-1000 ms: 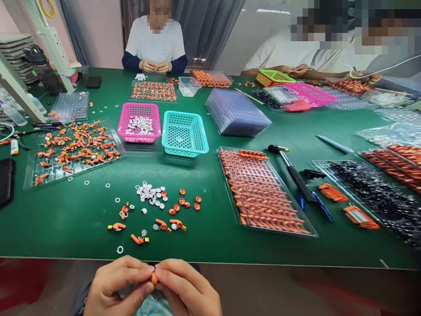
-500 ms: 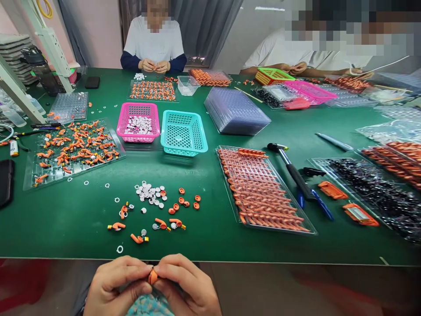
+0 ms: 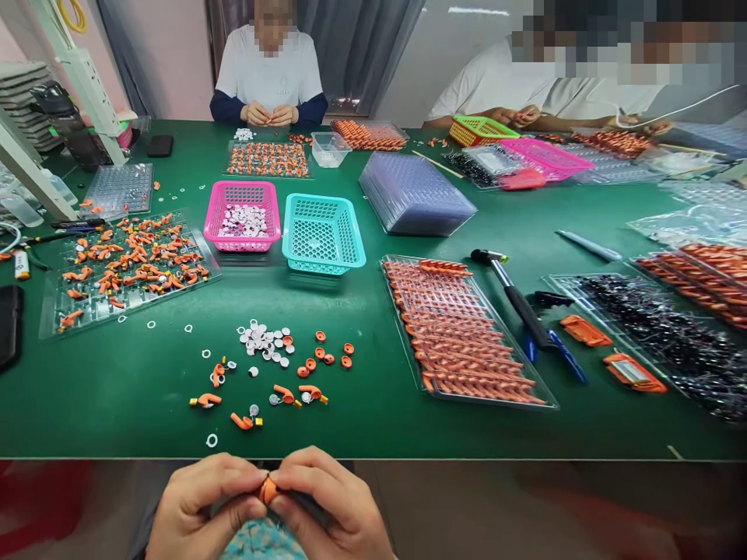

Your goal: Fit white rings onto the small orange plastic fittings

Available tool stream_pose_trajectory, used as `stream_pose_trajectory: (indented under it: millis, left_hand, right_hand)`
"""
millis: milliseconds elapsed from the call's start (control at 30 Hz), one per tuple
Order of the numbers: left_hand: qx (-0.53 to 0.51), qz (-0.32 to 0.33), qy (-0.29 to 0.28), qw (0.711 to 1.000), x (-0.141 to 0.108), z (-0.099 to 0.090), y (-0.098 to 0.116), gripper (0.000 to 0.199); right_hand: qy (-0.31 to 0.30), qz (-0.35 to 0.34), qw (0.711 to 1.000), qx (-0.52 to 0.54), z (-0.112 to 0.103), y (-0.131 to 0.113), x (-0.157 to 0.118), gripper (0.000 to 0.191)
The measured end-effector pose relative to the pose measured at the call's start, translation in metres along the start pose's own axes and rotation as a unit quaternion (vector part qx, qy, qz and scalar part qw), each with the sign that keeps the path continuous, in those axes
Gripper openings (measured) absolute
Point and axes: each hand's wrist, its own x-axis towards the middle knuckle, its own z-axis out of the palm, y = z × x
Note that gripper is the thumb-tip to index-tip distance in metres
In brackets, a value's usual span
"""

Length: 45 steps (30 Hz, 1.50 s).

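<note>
A small orange part (image 3: 269, 491) is pinched between my left hand (image 3: 210, 504) and my right hand (image 3: 330, 498), just below the table's front edge. Thumb and fingertips of each hand press on it from either side and cover much of it. Beyond my hands, several orange pieces with yellow ends, such as one curved piece (image 3: 242, 421), lie on the green table (image 3: 373, 435). Behind them are a pile of white discs (image 3: 262, 342) and several small orange cups (image 3: 310, 364). A white ring (image 3: 212, 440) lies near the edge.
Pink (image 3: 243, 243) and turquoise (image 3: 324, 264) baskets stand mid-table. A tray of orange parts (image 3: 467, 334), a hammer (image 3: 517, 303) and a tray of black parts (image 3: 654, 334) are on the right. Another filled tray (image 3: 134, 264) lies left. People sit across the table.
The view has shifted slightly. Both my hands keep their pinch on the orange part, with hardly any movement.
</note>
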Motion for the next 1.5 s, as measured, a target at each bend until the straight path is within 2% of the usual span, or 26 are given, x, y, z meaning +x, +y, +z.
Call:
stream_pose_trajectory:
  millis: [300,500,833,1500]
  left_hand:
    - [0.012,0.005,-0.001,1.000,0.0010,-0.0010,0.0030,0.015]
    - [-0.010,0.004,-0.006,1.000,-0.0001,-0.0018,0.0019,0.016]
    - [-0.005,0.007,-0.028,1.000,0.0029,-0.0026,0.0020,0.006]
    - [-0.017,-0.032,-0.034,0.999,-0.0011,-0.0010,0.0042,0.010]
  right_hand:
    - [0.000,-0.032,0.999,-0.027,-0.0008,-0.0002,-0.0014,0.017]
    - [-0.001,-0.017,1.000,-0.002,-0.0007,0.0003,-0.0005,0.014]
    - [-0.008,-0.014,1.000,0.000,-0.0016,-0.0017,0.0037,0.010]
    - [-0.062,0.054,0.996,0.046,-0.0066,-0.0083,0.0047,0.007]
